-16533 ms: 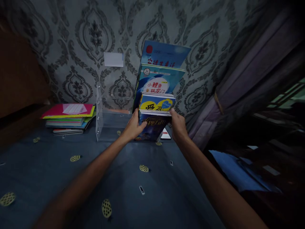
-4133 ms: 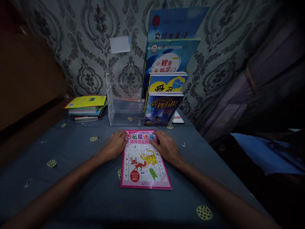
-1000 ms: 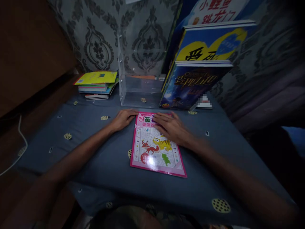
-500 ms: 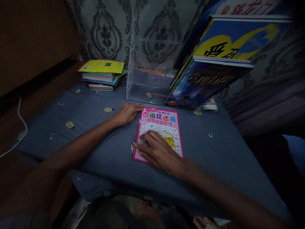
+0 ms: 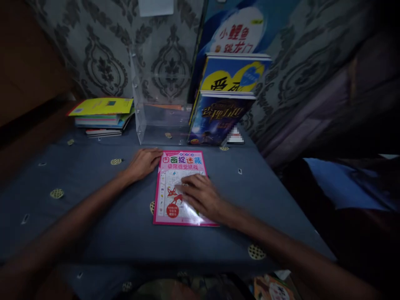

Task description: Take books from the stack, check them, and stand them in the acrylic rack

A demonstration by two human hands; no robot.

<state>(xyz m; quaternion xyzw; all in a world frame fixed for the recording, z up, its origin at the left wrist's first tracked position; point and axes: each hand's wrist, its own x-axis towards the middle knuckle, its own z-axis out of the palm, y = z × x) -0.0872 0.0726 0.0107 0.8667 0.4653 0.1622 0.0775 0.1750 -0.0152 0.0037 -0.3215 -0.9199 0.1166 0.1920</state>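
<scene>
- Patterned grey wallpaper (image 5: 103,62) is backing a desk (image 5: 93,216) that is wearing a dark blue cloth with yellow dotted spots; light is low throughout.
- Pink activity book (image 5: 181,183) is lying flat near the middle of the desk, just in front of a clear plastic stand (image 5: 156,108).
- Right hand (image 5: 203,196) is resting palm-down on the book's lower half, fingers spread and flat, gripping nothing.
- Left hand (image 5: 143,162) is lying loosely curled against the book's upper left corner, touching the edge but clamped on nothing.
- Standing books (image 5: 221,100) are leaning in stepped rows at the right end of the stand; a flat pile of books (image 5: 101,118) is sitting well apart at the left.
- Risk: the glossy cover is probably slipping easily under a flat palm, so a push could be skewing the book or rucking the cloth under it.
- Risk: with no edge pinched, a lift from here is likely fumbling or creasing the thin cover.
- Risk: the leaning books are looking top-heavy; a knock to the stand could be tipping them forward onto the hands.
</scene>
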